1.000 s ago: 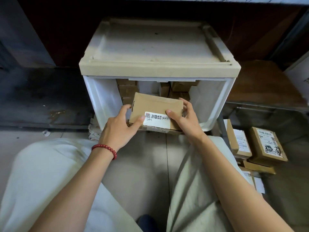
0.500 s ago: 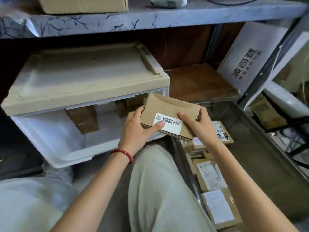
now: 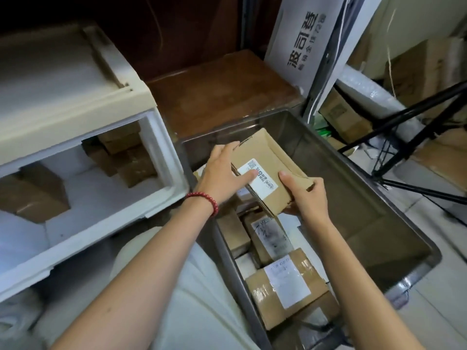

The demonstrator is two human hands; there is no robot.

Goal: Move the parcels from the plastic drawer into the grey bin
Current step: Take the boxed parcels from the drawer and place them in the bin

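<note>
parcel (image 3: 267, 170) is gripped at both ends by left hand (image 3: 222, 173) and right hand (image 3: 307, 195), held above the grey bin (image 3: 353, 188). next: to be lowered in and released; plastic drawer (image 3: 164, 160) not yet emptied.

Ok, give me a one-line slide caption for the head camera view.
The left hand and right hand hold a labelled parcel over the grey bin; more parcels sit in the plastic drawer.
</note>
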